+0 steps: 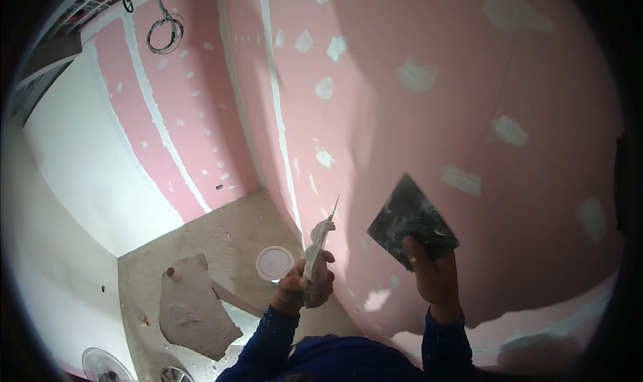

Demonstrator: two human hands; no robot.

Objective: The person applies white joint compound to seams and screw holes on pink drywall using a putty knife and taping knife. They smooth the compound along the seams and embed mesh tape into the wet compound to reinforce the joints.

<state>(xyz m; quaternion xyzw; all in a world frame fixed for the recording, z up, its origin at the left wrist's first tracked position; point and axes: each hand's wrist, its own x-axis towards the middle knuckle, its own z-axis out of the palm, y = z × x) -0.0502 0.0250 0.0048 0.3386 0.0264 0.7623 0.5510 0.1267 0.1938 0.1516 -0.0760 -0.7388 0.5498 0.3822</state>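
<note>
My left hand (307,285) is closed around a thin flat blade (332,211), which shows nearly edge-on with its tip pointing up and away. White joint compound (315,251) is heaped along that blade. My right hand (437,280) grips a dark square steel spreader plate (414,213), thumb pressed on its face and one corner upward. Pale smears mark the plate. It is held in front of the pink plasterboard wall (402,134); whether it touches the wall I cannot tell. White filler patches dot this wall, and a white joint strip (276,107) runs down it.
A round white-topped bucket (274,263) stands on the floor beyond my left hand. Left of it lies a broken board (191,315) with a small cylindrical object (173,273) on it. Coiled cable (165,35) hangs at the upper left. A round fan-like object (106,367) sits bottom left.
</note>
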